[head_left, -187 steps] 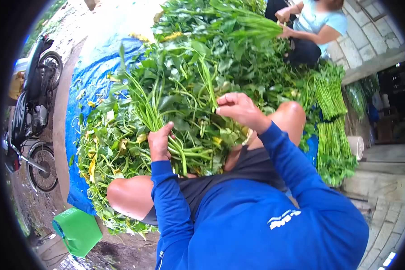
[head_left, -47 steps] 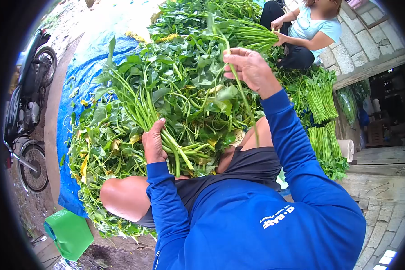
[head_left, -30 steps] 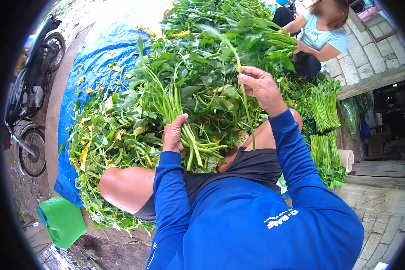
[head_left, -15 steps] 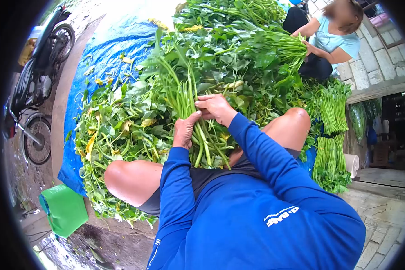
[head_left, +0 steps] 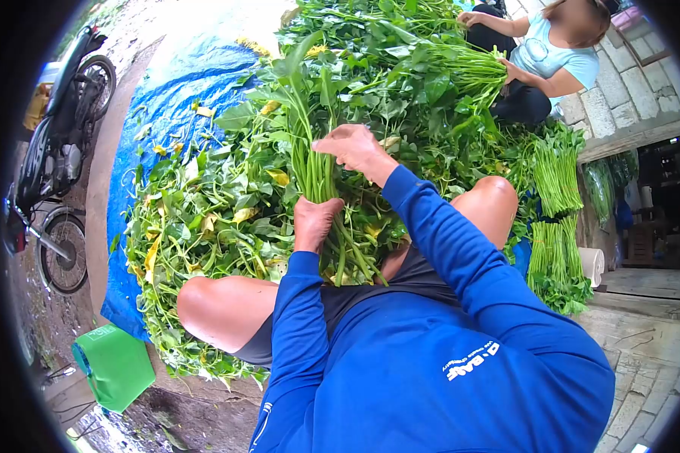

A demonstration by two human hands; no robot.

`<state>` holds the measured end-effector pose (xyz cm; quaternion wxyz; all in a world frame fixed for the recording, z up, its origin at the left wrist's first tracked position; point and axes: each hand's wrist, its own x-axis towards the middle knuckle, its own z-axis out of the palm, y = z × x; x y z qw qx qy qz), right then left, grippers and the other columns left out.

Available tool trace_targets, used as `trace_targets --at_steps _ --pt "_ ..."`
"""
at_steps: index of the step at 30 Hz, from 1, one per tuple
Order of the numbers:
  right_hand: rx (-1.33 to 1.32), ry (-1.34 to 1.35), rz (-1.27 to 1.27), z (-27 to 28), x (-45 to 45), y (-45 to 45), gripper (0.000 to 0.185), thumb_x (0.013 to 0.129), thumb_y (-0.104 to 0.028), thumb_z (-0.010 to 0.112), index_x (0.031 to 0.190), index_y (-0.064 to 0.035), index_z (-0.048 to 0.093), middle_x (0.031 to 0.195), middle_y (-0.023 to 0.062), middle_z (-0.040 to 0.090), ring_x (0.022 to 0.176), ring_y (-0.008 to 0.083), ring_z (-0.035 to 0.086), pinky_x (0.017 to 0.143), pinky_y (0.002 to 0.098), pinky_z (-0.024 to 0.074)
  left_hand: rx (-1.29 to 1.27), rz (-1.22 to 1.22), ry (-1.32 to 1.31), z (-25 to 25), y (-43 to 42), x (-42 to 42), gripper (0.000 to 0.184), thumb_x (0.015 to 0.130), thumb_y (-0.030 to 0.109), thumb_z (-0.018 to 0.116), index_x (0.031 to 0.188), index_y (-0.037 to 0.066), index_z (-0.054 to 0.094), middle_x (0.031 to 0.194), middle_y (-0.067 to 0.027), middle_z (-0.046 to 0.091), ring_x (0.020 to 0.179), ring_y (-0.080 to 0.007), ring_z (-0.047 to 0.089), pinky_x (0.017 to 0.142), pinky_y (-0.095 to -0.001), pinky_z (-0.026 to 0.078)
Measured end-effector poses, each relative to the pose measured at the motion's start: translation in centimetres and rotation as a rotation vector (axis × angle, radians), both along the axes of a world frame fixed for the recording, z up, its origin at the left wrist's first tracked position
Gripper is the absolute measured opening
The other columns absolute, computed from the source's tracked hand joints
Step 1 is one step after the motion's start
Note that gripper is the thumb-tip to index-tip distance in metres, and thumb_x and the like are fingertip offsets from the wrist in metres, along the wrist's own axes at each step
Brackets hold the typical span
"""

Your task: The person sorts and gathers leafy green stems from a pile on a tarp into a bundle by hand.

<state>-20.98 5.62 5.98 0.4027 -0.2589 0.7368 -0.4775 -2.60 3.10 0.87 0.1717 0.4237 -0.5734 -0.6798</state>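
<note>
Fingers of the left hand (head_left: 316, 223) clasp long green stems (head_left: 310, 175), best laid parallel, with right hand (head_left: 357, 149) partly curled beside them, hold unclear.

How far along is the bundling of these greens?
Partway, it seems. Neat bundles beyond the right knee look done. The left hand grips a bunch of stems, the right hand beside it; a co-worker holds another bunch. The large loose pile on the blue tarp looks left to gather.
</note>
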Motion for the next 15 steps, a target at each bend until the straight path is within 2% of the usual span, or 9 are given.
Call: trace_targets --at_steps 3,4,7,8,12,15 --pt "-0.012 0.159 0.086 -2.4 0.1 -1.0 0.050 0.082 -0.041 0.087 0.106 0.0012 0.076 0.082 0.0074 0.070 0.074 0.0162 0.067 0.065 0.0324 0.0542 -0.016 -0.001 -0.037 -0.3 0.2 0.2 0.024 0.077 0.007 0.083 0.098 -0.002 0.076 0.084 -0.0056 0.075 0.068 -0.0129 0.068 0.065 -0.0310 0.056" --pt "0.004 0.135 0.104 -2.4 0.2 -1.1 0.039 0.085 -0.032 0.085 0.105 -0.0004 0.075 0.086 0.0075 0.072 0.078 0.0168 0.070 0.068 0.0335 0.0556 -0.015 0.004 -0.042 -0.4 0.1 0.2 0.025 0.077 0.007 0.083 0.099 -0.002 0.075 0.084 -0.0058 0.076 0.069 -0.0131 0.068 0.065 -0.0311 0.056" --pt "-0.059 0.063 0.040 -0.9 1.7 -0.3 0.028 0.090 -0.023 0.079 0.108 -0.0020 0.074 0.092 0.0078 0.074 0.083 0.0168 0.072 0.070 0.0325 0.0564 0.002 -0.003 -0.021 -0.2 -0.1 0.5 0.028 0.076 0.007 0.084 0.101 -0.001 0.075 0.086 -0.0060 0.076 0.070 -0.0132 0.068 0.067 -0.0308 0.056" --pt "-0.061 -0.042 0.033 -0.6 2.1 -0.1 0.021 0.099 -0.021 0.074 0.115 -0.0081 0.072 0.102 0.0047 0.076 0.080 0.0113 0.068 0.063 0.0284 0.0523 0.001 0.003 -0.008 -0.3 -0.1 0.4 0.028 0.076 0.007 0.084 0.101 -0.001 0.075 0.086 -0.0059 0.076 0.070 -0.0130 0.068 0.067 -0.0306 0.056" --pt "-0.236 -0.413 -0.135 -2.8 1.8 0.7 0.024 0.101 -0.022 0.073 0.123 -0.0123 0.070 0.108 0.0023 0.078 0.080 0.0084 0.067 0.062 0.0250 0.0500 -0.020 0.011 0.024 -0.5 -0.2 0.5 0.028 0.075 0.007 0.083 0.101 -0.001 0.075 0.086 -0.0053 0.075 0.071 -0.0126 0.067 0.069 -0.0300 0.056" --pt "-0.214 -0.298 -0.118 -2.9 2.0 1.2 0.025 0.101 -0.023 0.073 0.124 -0.0118 0.070 0.108 0.0013 0.078 0.080 0.0085 0.067 0.063 0.0241 0.0495 -0.016 -0.002 0.011 0.0 -0.2 0.8 0.028 0.074 0.007 0.082 0.100 -0.001 0.074 0.086 -0.0050 0.075 0.071 -0.0126 0.067 0.069 -0.0300 0.055"
